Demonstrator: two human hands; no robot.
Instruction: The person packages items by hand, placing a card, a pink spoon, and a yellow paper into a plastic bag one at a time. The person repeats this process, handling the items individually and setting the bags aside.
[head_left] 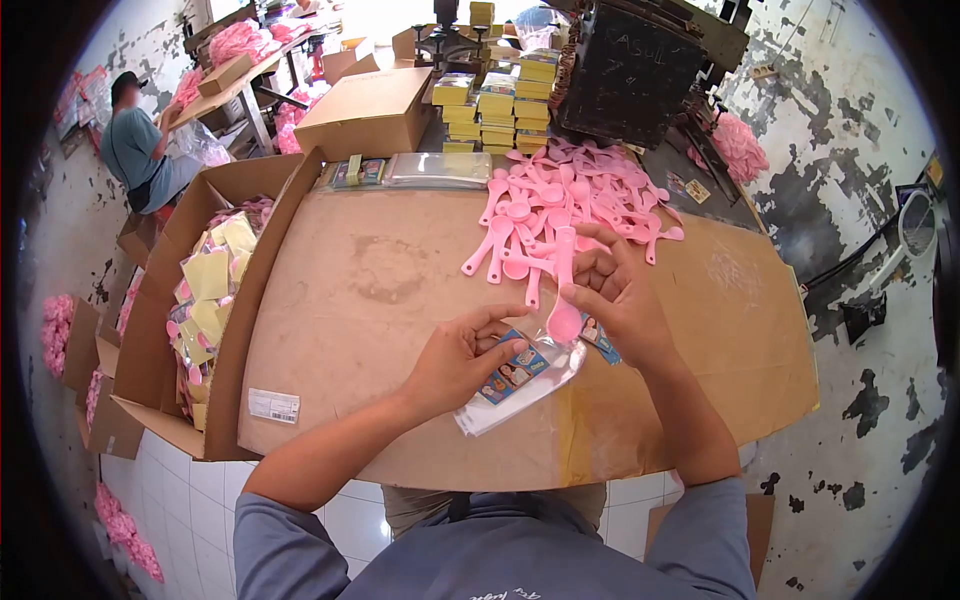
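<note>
Between the thumb and fingers of my right hand (612,290) is a pink plastic spoon (564,318), bowl pointing down toward me. My left hand (462,358) pinches a printed card (512,372) with blue and orange pictures. Clear plastic bags (520,405) lie under the card and below the spoon's bowl. More printed cards (602,342) show partly beneath my right wrist. Just beyond my hands, a heap of pink spoons (590,195) spreads over the cardboard-covered table (370,260).
On the left stands an open carton (262,300) holding filled packets with yellow cards. Stacks of cards (500,100), a closed box (365,108) and a dark machine (630,70) line the back. A person (140,150) sits at another table, far left.
</note>
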